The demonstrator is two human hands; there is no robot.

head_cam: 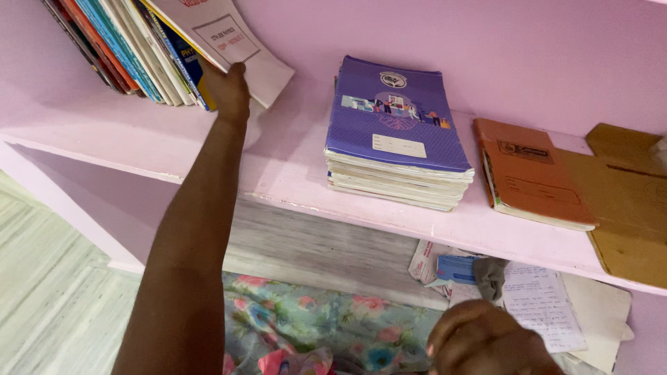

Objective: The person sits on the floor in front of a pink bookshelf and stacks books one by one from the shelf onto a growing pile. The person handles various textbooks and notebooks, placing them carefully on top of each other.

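On a pink shelf (292,173), the left hand (228,90) grips a white booklet (229,42) leaning against upright books (132,48). The right hand (486,340), near and low, shows curled fingers; whether they hold anything cannot be told.

White booklet cover (229,42), upper left on shelf: bears a rectangular dark-outlined label panel with red and dark print. Purple notebook (396,114), top of centre stack: small white rectangular label on cover, round white emblem above. Orange notebook (531,173), right: dark rectangular label near top. Blue-and-white packet (455,267) below shelf.
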